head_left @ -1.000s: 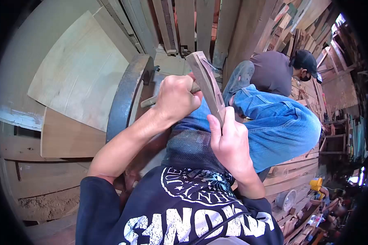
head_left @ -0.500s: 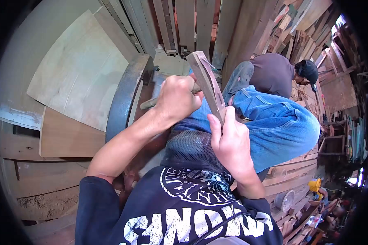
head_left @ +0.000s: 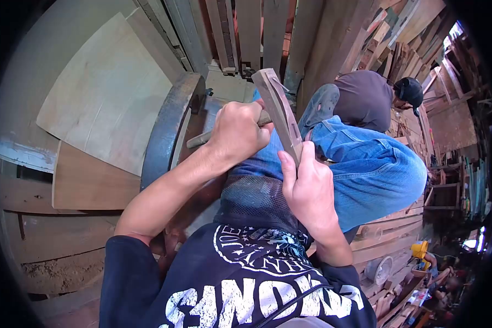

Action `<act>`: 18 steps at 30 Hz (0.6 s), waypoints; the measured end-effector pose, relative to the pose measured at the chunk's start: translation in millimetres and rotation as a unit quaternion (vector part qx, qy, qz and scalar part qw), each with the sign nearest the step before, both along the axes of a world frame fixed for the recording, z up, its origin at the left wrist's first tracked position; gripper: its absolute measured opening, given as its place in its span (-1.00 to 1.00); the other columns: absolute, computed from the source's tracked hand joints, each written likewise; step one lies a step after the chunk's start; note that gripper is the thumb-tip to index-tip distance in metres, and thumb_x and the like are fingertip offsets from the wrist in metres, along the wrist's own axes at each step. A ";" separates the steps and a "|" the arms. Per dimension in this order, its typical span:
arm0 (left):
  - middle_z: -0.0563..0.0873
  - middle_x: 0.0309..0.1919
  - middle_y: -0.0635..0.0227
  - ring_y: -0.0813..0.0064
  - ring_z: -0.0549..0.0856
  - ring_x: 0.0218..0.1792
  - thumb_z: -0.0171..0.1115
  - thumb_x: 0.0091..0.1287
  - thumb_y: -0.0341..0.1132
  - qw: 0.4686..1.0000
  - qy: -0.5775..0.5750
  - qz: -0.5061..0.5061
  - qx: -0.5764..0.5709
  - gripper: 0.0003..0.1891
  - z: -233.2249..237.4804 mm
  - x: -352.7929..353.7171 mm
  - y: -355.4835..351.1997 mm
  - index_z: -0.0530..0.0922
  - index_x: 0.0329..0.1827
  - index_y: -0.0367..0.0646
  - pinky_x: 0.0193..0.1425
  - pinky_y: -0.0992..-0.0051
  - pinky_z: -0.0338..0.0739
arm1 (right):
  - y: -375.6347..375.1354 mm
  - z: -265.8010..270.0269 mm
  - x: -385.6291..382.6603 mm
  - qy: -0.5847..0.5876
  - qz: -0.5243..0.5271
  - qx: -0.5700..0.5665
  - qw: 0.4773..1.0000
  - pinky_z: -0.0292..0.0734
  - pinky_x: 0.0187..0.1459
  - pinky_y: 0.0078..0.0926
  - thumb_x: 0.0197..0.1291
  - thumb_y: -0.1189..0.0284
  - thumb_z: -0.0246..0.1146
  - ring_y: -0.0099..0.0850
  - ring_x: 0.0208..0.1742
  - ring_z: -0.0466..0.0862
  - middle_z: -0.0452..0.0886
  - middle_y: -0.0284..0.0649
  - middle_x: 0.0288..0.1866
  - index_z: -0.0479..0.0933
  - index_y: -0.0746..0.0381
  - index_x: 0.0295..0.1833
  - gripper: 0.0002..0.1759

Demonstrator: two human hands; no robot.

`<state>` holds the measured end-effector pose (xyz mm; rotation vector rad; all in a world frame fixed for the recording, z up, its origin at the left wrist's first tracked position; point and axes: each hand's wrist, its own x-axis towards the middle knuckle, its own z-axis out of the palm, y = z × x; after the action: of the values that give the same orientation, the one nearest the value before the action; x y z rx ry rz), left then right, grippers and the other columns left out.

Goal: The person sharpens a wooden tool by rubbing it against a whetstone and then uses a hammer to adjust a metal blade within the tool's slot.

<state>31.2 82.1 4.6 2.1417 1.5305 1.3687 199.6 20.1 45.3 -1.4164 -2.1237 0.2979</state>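
A narrow wooden block (head_left: 279, 106) slants up in front of my lap, with a slot near its lower end and a thin strip curling along one edge. My right hand (head_left: 310, 183) is closed around the lower end, thumb lying alongside it. Beside the block, my left hand (head_left: 236, 130) makes a fist around a round wooden stick (head_left: 198, 140). One end of this stick pokes out to the left of the fist; its other end meets the block crosswise. Part of the left fingers is hidden behind the block.
A curved metal-edged rim (head_left: 169, 117) stands close to my left arm. Pale wooden panels (head_left: 106, 93) lean beyond it. At the right, a person (head_left: 363, 98) in a dark cap bends over. Stacked boards (head_left: 393, 229) and a clear bucket (head_left: 379, 269) are further right.
The block and both hands keep almost the same pose, with only a slight shift. The bent-over person's head has moved slightly.
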 end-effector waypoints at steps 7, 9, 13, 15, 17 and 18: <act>0.66 -0.61 -0.05 -0.04 0.73 -0.49 0.45 0.01 -0.35 0.999 0.032 0.001 -0.017 -0.77 1.4 3.9 -3.7 0.70 -0.36 -0.35 -0.32 0.12 0.67 | 1.0 -0.9 1.3 -0.004 0.000 -0.002 1.000 0.48 -0.56 -0.01 0.40 0.26 0.22 0.13 -0.53 0.63 0.58 0.09 -0.56 0.31 0.33 -0.20 -0.65; 0.66 -0.61 -0.06 -0.03 0.73 -0.49 0.46 0.00 -0.35 1.000 -0.001 -0.001 -0.026 -0.80 -6.1 2.9 1.2 0.69 -0.44 -0.33 -0.33 0.12 0.67 | -5.5 0.5 2.3 0.007 0.004 -0.026 1.000 0.48 -0.56 -0.01 0.39 0.26 0.22 0.13 -0.53 0.63 0.58 0.09 -0.56 0.31 0.32 -0.20 -0.66; 0.66 -0.60 -0.06 -0.04 0.73 -0.49 0.47 -0.01 -0.36 1.000 0.018 0.005 -0.007 -0.80 0.0 6.5 -3.0 0.66 -0.51 -0.34 -0.34 0.11 0.66 | 2.1 -1.4 0.0 0.004 0.005 0.007 1.000 0.47 -0.57 -0.03 0.38 0.28 0.24 0.12 -0.55 0.61 0.57 0.07 -0.59 0.32 0.31 -0.20 -0.67; 0.66 -0.61 -0.06 -0.04 0.73 -0.49 0.47 -0.02 -0.37 0.999 -0.007 0.005 -0.031 -0.81 -5.1 2.5 2.3 0.65 -0.54 -0.34 -0.35 0.11 0.66 | -1.5 -1.4 0.0 0.008 0.012 0.008 1.000 0.46 -0.57 -0.03 0.38 0.28 0.24 0.11 -0.55 0.61 0.57 0.07 -0.59 0.32 0.31 -0.20 -0.67; 0.65 -0.62 -0.06 -0.04 0.73 -0.49 0.47 -0.02 -0.37 1.000 -0.005 0.004 -0.016 -0.81 -5.5 2.4 2.1 0.65 -0.54 -0.34 -0.35 0.12 0.66 | -3.1 -0.8 0.2 0.011 0.016 0.007 1.000 0.46 -0.58 -0.03 0.38 0.28 0.25 0.11 -0.55 0.61 0.56 0.07 -0.59 0.33 0.31 -0.20 -0.67; 0.65 -0.62 -0.06 -0.04 0.73 -0.49 0.47 -0.03 -0.37 1.000 -0.005 0.004 -0.002 -0.81 -5.7 3.4 1.6 0.65 -0.54 -0.34 -0.35 0.12 0.66 | -3.1 0.0 0.8 0.011 0.011 -0.002 1.000 0.45 -0.58 -0.03 0.38 0.28 0.25 0.10 -0.55 0.61 0.56 0.07 -0.59 0.33 0.31 -0.19 -0.67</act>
<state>34.6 83.7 -1.1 2.1264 1.5392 1.3755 200.4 17.0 45.4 -1.3868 -2.1240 0.3254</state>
